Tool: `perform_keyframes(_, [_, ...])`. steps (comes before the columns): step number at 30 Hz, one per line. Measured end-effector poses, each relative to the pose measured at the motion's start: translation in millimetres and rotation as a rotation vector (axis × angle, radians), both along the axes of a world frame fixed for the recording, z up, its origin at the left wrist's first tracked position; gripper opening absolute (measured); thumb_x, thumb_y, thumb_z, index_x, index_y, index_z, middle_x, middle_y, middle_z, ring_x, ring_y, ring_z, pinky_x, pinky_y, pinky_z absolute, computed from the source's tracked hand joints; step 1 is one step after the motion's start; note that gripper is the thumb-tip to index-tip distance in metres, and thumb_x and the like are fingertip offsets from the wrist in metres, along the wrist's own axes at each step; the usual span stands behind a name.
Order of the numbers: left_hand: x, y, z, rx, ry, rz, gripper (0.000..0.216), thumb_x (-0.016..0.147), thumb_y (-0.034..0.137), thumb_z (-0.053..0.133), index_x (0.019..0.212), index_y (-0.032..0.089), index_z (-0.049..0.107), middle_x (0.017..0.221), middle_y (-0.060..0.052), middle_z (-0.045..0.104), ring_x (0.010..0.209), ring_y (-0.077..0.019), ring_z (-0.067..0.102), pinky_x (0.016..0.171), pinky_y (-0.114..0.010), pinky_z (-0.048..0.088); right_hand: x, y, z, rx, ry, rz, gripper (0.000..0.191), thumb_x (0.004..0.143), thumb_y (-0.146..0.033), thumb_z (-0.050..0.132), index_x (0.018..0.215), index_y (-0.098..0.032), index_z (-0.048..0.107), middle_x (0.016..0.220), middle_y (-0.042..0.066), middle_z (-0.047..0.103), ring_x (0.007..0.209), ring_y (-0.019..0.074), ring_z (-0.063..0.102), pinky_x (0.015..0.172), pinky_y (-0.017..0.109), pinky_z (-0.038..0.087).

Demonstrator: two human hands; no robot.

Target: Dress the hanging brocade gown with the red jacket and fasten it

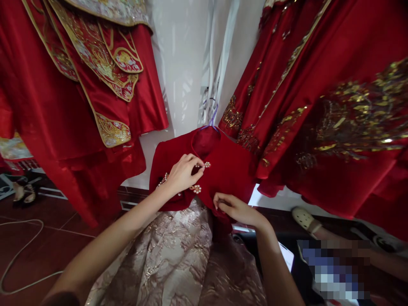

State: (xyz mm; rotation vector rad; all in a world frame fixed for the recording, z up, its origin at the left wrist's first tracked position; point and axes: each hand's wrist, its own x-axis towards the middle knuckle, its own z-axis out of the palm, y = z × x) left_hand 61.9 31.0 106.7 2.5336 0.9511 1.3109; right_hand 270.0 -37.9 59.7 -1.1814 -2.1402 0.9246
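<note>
A short red jacket (232, 170) hangs in front of me on a purple hanger (212, 122), over a pale brocade skirt (175, 250). My left hand (185, 172) is at its upper front, thumb and forefinger pinched on a beaded clasp (207, 164) near the collar. Just below sits another beaded clasp (196, 189), partly behind that hand. Lower on the front, my right hand (234, 208) has its fingers curled against the jacket's edge and appears to grip the cloth; the fingertips are partly hidden.
Embroidered red garments (127, 85) hang at the left, and a sequined red gown (318, 127) at the right. A white cable (22, 223) lies on the tiled floor. Another person's foot in a pale clog (302, 219) and a phone (286, 256) are at the lower right.
</note>
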Motion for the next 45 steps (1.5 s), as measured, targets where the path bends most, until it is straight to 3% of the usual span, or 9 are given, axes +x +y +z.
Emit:
perform_keyframes(6, [6, 35, 14.6, 0.302, 0.474, 0.060, 0.018, 0.083, 0.030, 0.053, 0.089, 0.016, 0.062, 0.095, -0.009, 0.054, 0.094, -0.0227, 0.049, 0.084, -0.037, 0.039, 0, 2, -2.9, -0.011, -0.013, 0.040, 0.017, 0.083, -0.017, 0.041, 0.072, -0.019, 0.054, 0.068, -0.002, 0.053, 0.065, 0.0114, 0.046, 0.063, 0.023, 0.039])
perform_keyframes(16, [4, 48, 25.4, 0.188, 0.480, -0.168, 0.015, 0.086, 0.031, 0.049, 0.088, 0.020, 0.059, 0.089, -0.005, 0.060, 0.095, -0.0204, 0.050, 0.097, -0.039, 0.028, 5, 0, -0.1, 0.085, 0.000, -0.034, 0.023, 0.086, -0.025, 0.046, 0.091, -0.025, 0.069, 0.094, 0.002, 0.067, 0.089, 0.0176, 0.061, 0.084, 0.035, 0.046])
perform_keyframes(22, [12, 53, 19.7, 0.256, 0.491, -0.187, 0.018, 0.087, 0.019, 0.042, 0.090, 0.023, 0.060, 0.084, -0.004, 0.064, 0.093, -0.0190, 0.053, 0.108, -0.044, 0.013, -26, 34, 35.0, 0.415, 0.399, -0.430, 0.024, 0.083, -0.037, 0.054, 0.099, -0.021, 0.061, 0.106, 0.008, 0.062, 0.101, 0.0179, 0.058, 0.092, 0.034, 0.046])
perform_keyframes(25, [10, 57, 15.8, 0.322, 0.471, -0.101, 0.023, 0.088, 0.022, 0.040, 0.097, 0.021, 0.061, 0.084, -0.006, 0.064, 0.091, -0.0207, 0.055, 0.108, -0.046, 0.014, -53, 63, 56.0, 0.339, 0.571, -0.459, 0.043, 0.088, -0.045, 0.042, 0.122, -0.019, 0.048, 0.121, 0.011, 0.056, 0.113, 0.0181, 0.054, 0.095, 0.033, 0.045])
perform_keyframes(28, [2, 56, 13.2, 0.337, 0.456, 0.080, 0.033, 0.087, 0.020, 0.038, 0.113, 0.012, 0.056, 0.090, -0.013, 0.064, 0.095, -0.0253, 0.056, 0.105, -0.049, 0.020, -79, 85, 64.2, 0.219, 0.508, -0.565, 0.063, 0.088, -0.056, 0.035, 0.131, -0.010, 0.039, 0.128, 0.019, 0.050, 0.125, 0.0263, 0.043, 0.101, 0.042, 0.038])
perform_keyframes(32, [-10, 50, 12.1, 0.327, 0.353, 0.337, 0.053, 0.085, 0.007, 0.032, 0.137, 0.014, 0.036, 0.119, -0.019, 0.054, 0.114, -0.0311, 0.047, 0.103, -0.055, 0.022, -92, 98, 51.6, 0.434, 0.209, -1.025, 0.092, 0.077, -0.057, 0.054, 0.137, 0.004, 0.022, 0.140, 0.036, 0.023, 0.132, 0.0483, 0.019, 0.101, 0.067, 0.016])
perform_keyframes(35, [-19, 54, 10.6, 0.289, 0.275, 0.462, 0.065, 0.081, 0.005, 0.040, 0.141, 0.023, 0.026, 0.138, -0.016, 0.038, 0.125, -0.0347, 0.036, 0.103, -0.061, 0.019, -76, 100, 36.4, 0.608, 0.066, -1.112, 0.085, 0.081, -0.054, 0.049, 0.136, 0.005, 0.022, 0.135, 0.038, 0.028, 0.127, 0.0497, 0.026, 0.097, 0.067, 0.020])
perform_keyframes(40, [-47, 86, 2.1, 0.054, 0.112, 0.387, 0.088, 0.064, 0.004, 0.059, 0.141, 0.006, 0.017, 0.131, -0.025, 0.039, 0.120, -0.0337, 0.043, 0.101, -0.048, 0.034, -23, 94, 25.8, 0.640, -0.092, -1.121, 0.071, 0.084, -0.058, 0.043, 0.118, 0.003, 0.044, 0.108, 0.034, 0.054, 0.106, 0.0409, 0.053, 0.088, 0.052, 0.041])
perform_keyframes(45, [-72, 121, 11.1, -0.204, -0.008, 0.459, 0.049, 0.071, 0.010, 0.053, 0.119, 0.014, 0.050, 0.103, -0.014, 0.063, 0.101, -0.0276, 0.059, 0.089, -0.039, 0.043, 33, 87, 51.8, 0.600, -0.325, -1.156, 0.063, 0.085, -0.060, 0.040, 0.090, 0.000, 0.060, 0.085, 0.031, 0.062, 0.091, 0.0377, 0.062, 0.081, 0.047, 0.046])
